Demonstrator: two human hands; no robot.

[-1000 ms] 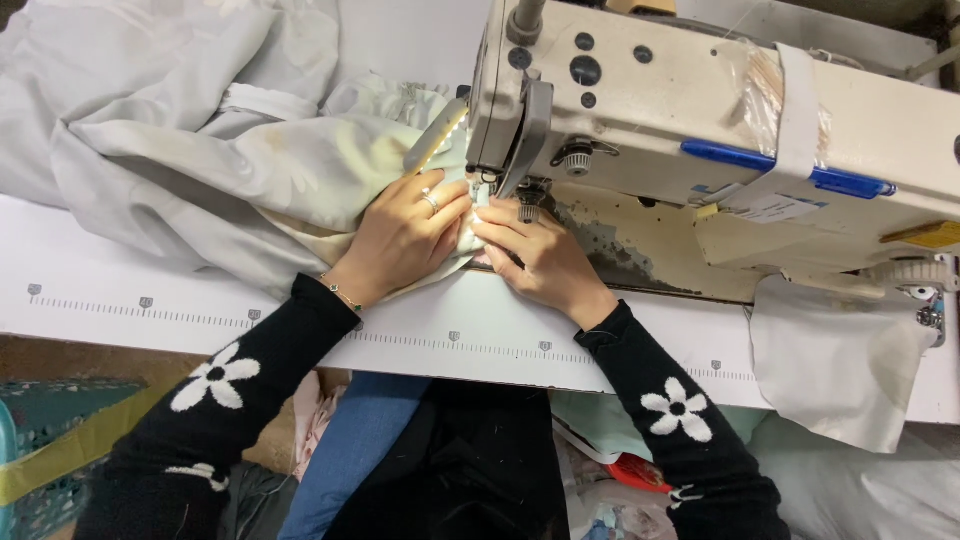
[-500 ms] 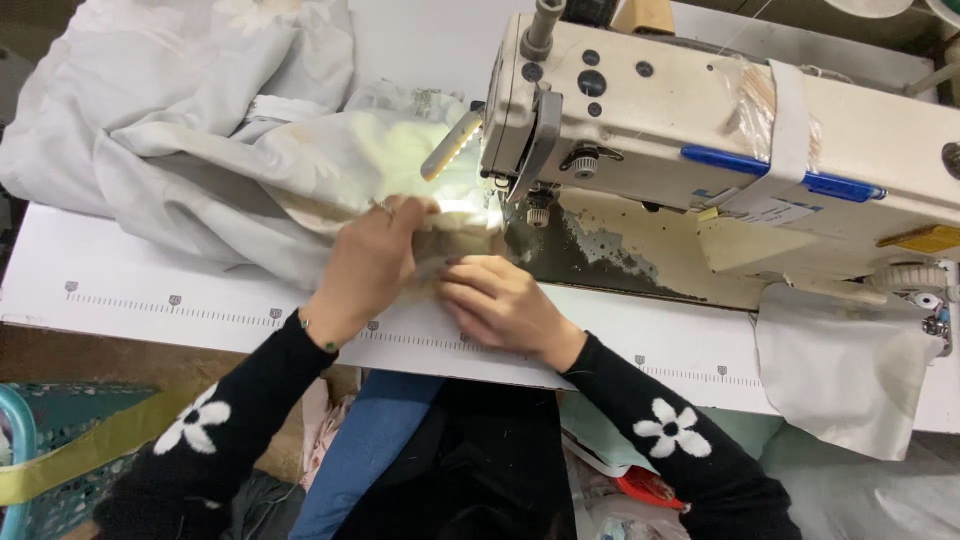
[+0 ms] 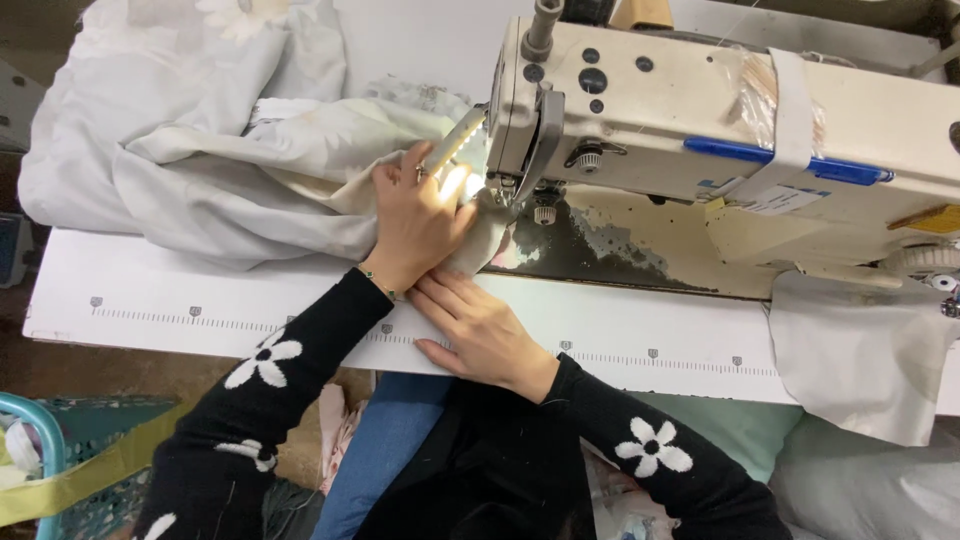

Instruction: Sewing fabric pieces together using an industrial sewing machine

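Note:
My left hand (image 3: pixel 415 222) lies on pale grey-white fabric (image 3: pixel 230 170) just left of the needle of a cream industrial sewing machine (image 3: pixel 720 120), fingers curled over a fold under the lit work lamp. My right hand (image 3: pixel 480 330) rests flat near the white table's (image 3: pixel 160 290) front edge, its fingertips pressing the fabric's near edge below the left wrist. Both arms wear black sleeves with white flowers. The needle area is partly hidden by my left hand.
The fabric bulk is heaped at the table's back left. A measuring scale runs along the table front. More pale cloth (image 3: pixel 860 350) hangs off the right edge. A teal basket (image 3: pixel 60 450) stands on the floor at lower left.
My left hand has slid forward and up to the needle area over the fabric. My right hand has drawn back toward the table's front edge and now lies flat.

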